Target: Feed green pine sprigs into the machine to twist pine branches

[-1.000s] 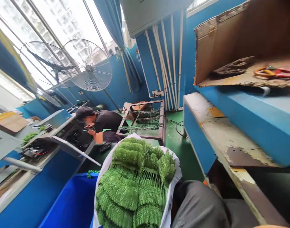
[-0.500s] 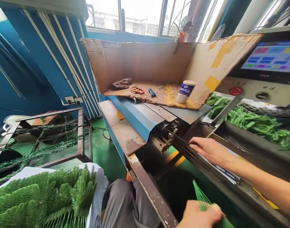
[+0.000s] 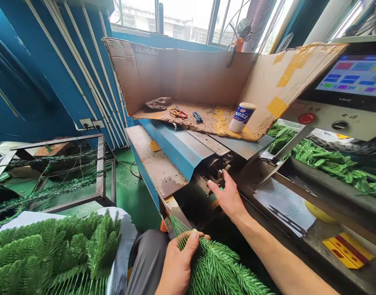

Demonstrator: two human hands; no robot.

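Note:
My left hand point(image 3: 181, 260) is closed around the stems of a bunch of artificial pine sprigs point(image 3: 220, 268). Their thin stem ends fan out up and to the left of the fist, while the bushy part hangs to the right. Ahead of it, my right hand point(image 3: 229, 200) reaches to the working head point(image 3: 210, 180) of a blue machine point(image 3: 178, 149). Its thumb and index finger are apart, close to the metal jaw parts; whether they touch them I cannot tell. The other fingers are partly hidden. More pine sprigs point(image 3: 58, 246) lie piled on a white sheet at the lower left.
A cut-open cardboard box point(image 3: 188, 78) sits on the machine, holding a paper cup point(image 3: 241, 119), red-handled pliers point(image 3: 178, 113), a blue tool point(image 3: 197, 117) and a knitted cloth point(image 3: 158, 103). At right stand a control panel point(image 3: 326, 119) and a metal trough point(image 3: 317, 176). A metal frame point(image 3: 101, 168) is at left.
My right hand has moved left from a thin rod or wire to the machine head, its fingers now spread. My left hand has risen leftward with the pine sprigs, which show more fully.

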